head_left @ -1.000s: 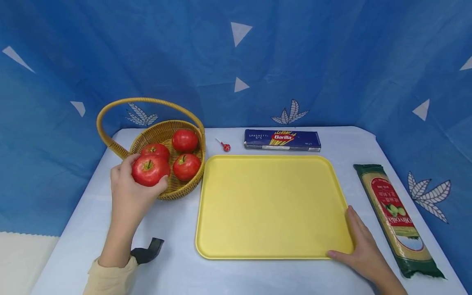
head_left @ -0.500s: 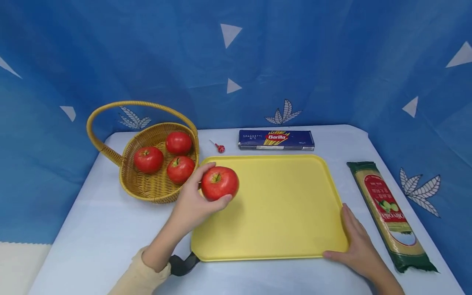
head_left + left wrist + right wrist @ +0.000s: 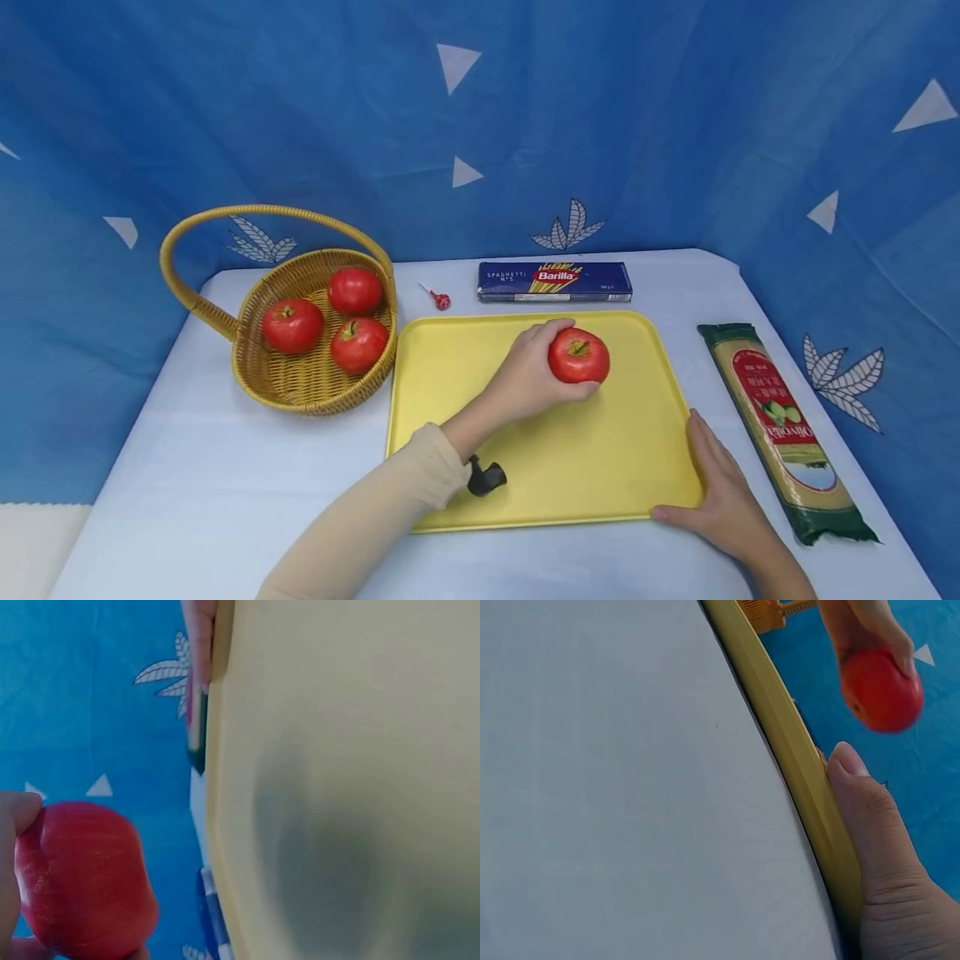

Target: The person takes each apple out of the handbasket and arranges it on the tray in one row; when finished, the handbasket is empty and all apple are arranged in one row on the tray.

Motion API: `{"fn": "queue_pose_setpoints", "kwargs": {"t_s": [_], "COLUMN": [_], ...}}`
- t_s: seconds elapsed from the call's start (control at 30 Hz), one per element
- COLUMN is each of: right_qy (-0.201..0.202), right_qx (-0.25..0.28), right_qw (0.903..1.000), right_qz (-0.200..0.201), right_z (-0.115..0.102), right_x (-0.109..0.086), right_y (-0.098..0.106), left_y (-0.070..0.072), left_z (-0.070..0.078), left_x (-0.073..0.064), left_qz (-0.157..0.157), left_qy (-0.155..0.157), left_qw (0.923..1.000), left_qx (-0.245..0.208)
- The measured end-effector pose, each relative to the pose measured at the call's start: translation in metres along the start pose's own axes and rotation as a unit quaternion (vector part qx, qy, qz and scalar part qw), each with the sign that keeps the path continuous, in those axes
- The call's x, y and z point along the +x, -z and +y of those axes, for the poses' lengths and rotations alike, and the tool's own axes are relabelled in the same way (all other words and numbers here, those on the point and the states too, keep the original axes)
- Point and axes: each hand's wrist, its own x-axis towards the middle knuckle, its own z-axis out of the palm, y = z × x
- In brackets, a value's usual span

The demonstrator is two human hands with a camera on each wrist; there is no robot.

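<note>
In our left hand we hold a round, glossy red apple, thumb on its near side and fingers round its far side, with its stem end up. The apple hangs in the air above the right-hand part of a yellow, rectangular, round-cornered tray, apart from its surface. A beige sleeve covers our left forearm, and a small black piece shows beside that wrist.

Our right hand rests at the tray's near right corner, thumb and fingers spread wide: the thumb lies against the near rim, the fingers along the right rim.

Just left of the tray we see a tan woven basket with a tall arched handle, holding three more red apples. Beyond the tray lie a small red lollipop on a pale stick and a dark blue, oblong spaghetti box. To the right, a long pasta packet with green ends and a red label lies slantwise on the white tablecloth.
</note>
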Motion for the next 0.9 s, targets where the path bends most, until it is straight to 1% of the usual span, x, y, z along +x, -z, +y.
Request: {"fn": "queue_pose_setpoints", "kwargs": {"t_s": [0.17, 0.33, 0.4, 0.53, 0.7, 0.9], "right_qy": [-0.005, -0.006, -0.008, -0.016, -0.017, -0.009], "right_qx": [0.003, 0.003, 0.000, -0.007, -0.003, 0.005], "right_qw": [1.0000, 0.9999, 0.9999, 0.9998, 0.9999, 0.9999], "right_qz": [0.008, 0.010, 0.007, 0.002, 0.001, 0.007], "right_z": [-0.002, 0.000, 0.000, 0.000, -0.001, 0.000], "right_x": [0.000, 0.000, 0.000, 0.001, 0.000, 0.000], "right_y": [-0.001, -0.001, 0.000, 0.002, 0.000, -0.001], "left_y": [-0.030, -0.054, -0.062, -0.076, -0.089, -0.096], "left_z": [0.004, 0.007, 0.008, 0.009, 0.006, 0.001], "left_x": [0.025, 0.045, 0.052, 0.065, 0.073, 0.073], "left_qz": [-0.020, -0.037, -0.040, -0.031, -0.029, -0.050], "left_qy": [-0.018, -0.023, -0.024, -0.021, -0.004, 0.009], "left_qw": [0.9995, 0.9985, 0.9984, 0.9989, 0.9991, 0.9961], "left_qx": [0.017, 0.032, 0.033, 0.027, 0.031, 0.072]}}
